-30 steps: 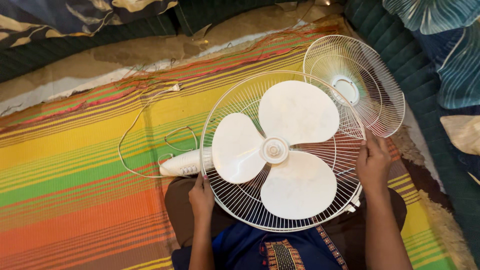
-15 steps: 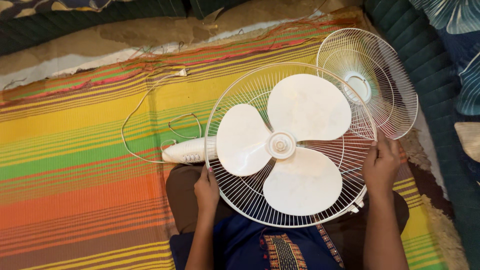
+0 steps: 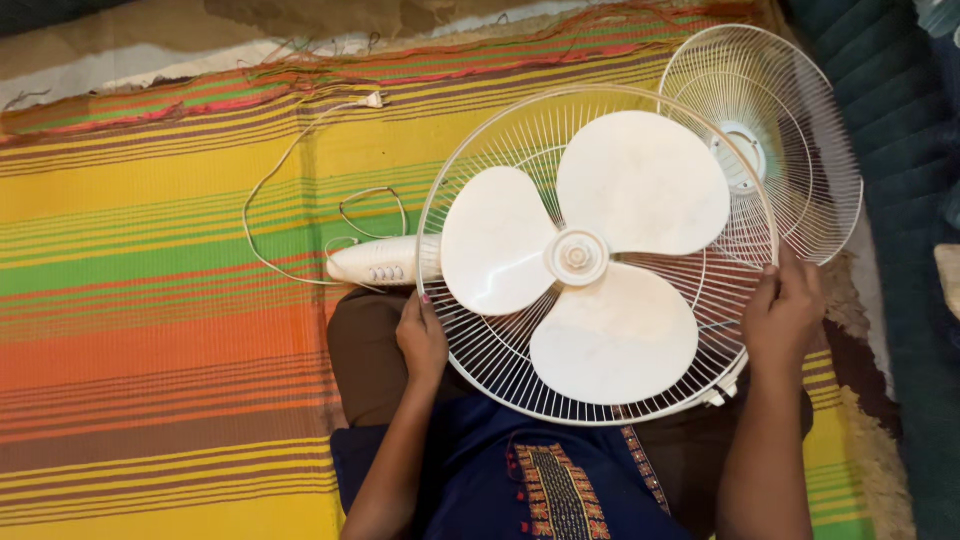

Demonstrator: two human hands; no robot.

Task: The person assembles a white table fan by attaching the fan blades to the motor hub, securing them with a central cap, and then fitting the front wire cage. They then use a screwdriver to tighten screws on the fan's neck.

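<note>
A white fan lies face up across my lap, its three blades (image 3: 590, 260) bare inside the rear wire guard (image 3: 480, 350). My left hand (image 3: 422, 340) grips the guard's left rim. At the right rim my right hand (image 3: 783, 315) holds the guard. The fan's white body with its buttons (image 3: 380, 262) sticks out to the left onto the mat. The loose front wire guard (image 3: 790, 140) lies on the mat behind the fan at the upper right, partly under it.
A striped mat (image 3: 150, 300) in yellow, green and orange covers the floor. The fan's white cord (image 3: 285, 170) loops over it, with the plug (image 3: 373, 100) at the top. Dark green quilted fabric (image 3: 900, 120) borders the right side.
The view has tilted down, so the fan and mat sit higher in the frame. Both hands keep their grip on the guard's rim.
</note>
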